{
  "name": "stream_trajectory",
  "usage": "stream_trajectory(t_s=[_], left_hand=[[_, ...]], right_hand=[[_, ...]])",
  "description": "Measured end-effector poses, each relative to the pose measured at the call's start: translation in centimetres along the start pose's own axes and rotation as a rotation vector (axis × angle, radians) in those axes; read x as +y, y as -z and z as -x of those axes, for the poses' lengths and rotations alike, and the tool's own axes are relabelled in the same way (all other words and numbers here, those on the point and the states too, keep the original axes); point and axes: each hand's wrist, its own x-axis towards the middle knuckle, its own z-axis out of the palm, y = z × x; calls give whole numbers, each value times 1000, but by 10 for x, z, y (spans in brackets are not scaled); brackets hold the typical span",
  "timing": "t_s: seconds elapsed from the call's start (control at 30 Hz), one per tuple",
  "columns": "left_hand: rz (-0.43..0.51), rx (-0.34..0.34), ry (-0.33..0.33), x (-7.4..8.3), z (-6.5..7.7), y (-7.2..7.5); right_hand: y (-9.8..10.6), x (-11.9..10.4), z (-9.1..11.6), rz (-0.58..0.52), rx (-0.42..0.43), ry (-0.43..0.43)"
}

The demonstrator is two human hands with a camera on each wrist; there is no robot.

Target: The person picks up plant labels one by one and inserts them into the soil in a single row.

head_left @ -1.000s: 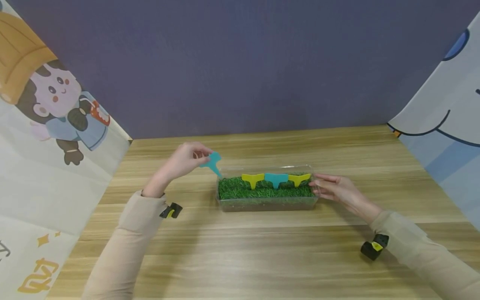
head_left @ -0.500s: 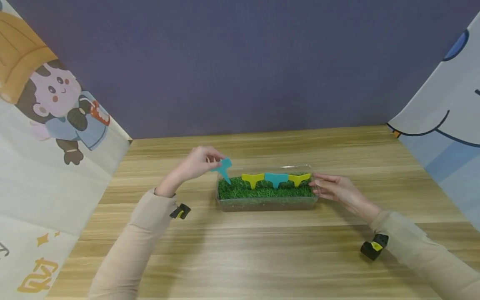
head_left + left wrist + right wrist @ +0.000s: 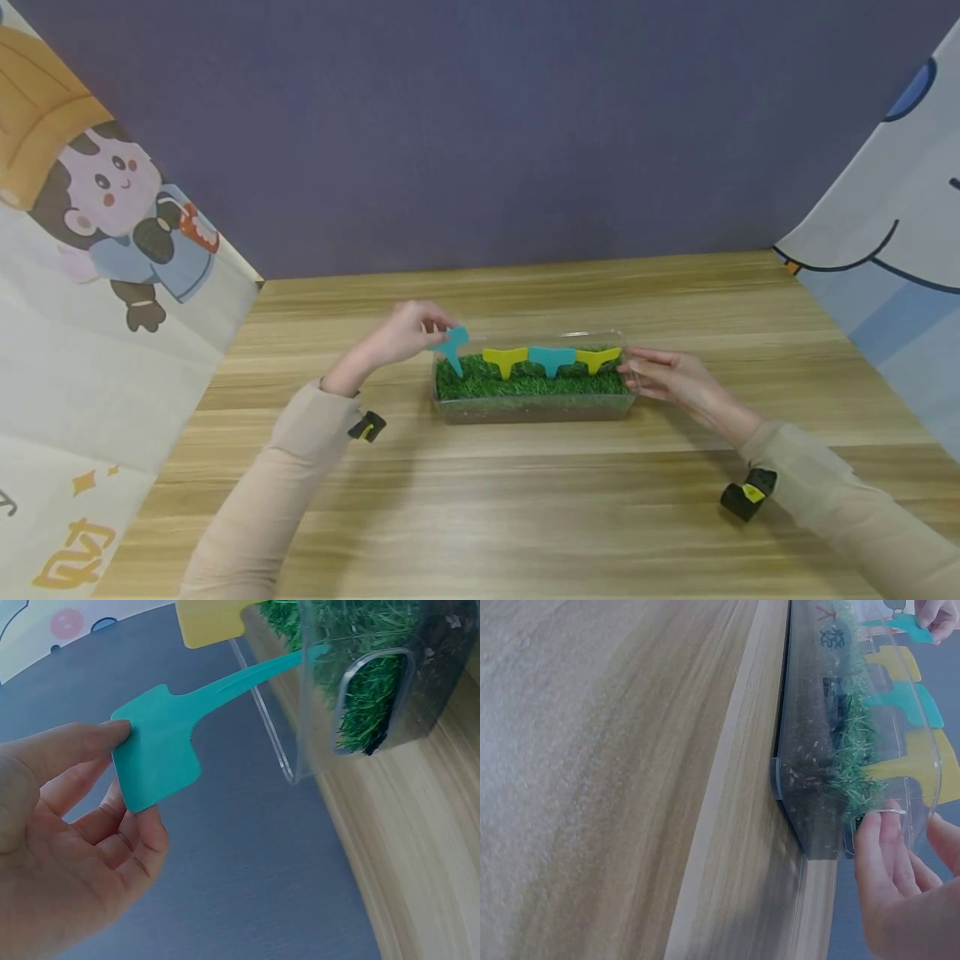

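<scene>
My left hand (image 3: 405, 335) pinches a turquoise T-shaped plant label (image 3: 157, 750) by its wide head, thumb on one side and fingers on the other. The label's pointed stem slants down to the grass (image 3: 491, 387) at the left end of a clear plastic planter box (image 3: 536, 410). At the box's right end, my right hand (image 3: 678, 383) grips the wall, with fingers at the handle slot and the thumb by the rim. Standing in a row in the grass are a yellow label (image 3: 506, 360), a turquoise label (image 3: 552, 358) and another yellow label (image 3: 597, 358).
The box rests on a wood-grain table (image 3: 517, 517). Behind the table rises a dark blue-grey wall (image 3: 510, 133). Printed cartoon sheets hang at the left (image 3: 67, 350) and right (image 3: 900, 217).
My left hand has moved right and slightly down, carrying the turquoise label from beside the box's left end to over the grass inside. The right hand and the box stay put.
</scene>
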Motion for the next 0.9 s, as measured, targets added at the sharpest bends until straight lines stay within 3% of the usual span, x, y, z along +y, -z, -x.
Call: stream_trajectory(t_s=[0.27, 0.63, 0.9], left_hand=[[23, -11, -79, -7, -2, -5], [-16, -50, -31, -7, -5, -13], [-24, -77, -35, -6, -5, -17]], right_hand=[[0, 1, -1, 0, -4, 6], [0, 0, -1, 7, -2, 0], [0, 1, -1, 9, -2, 3]])
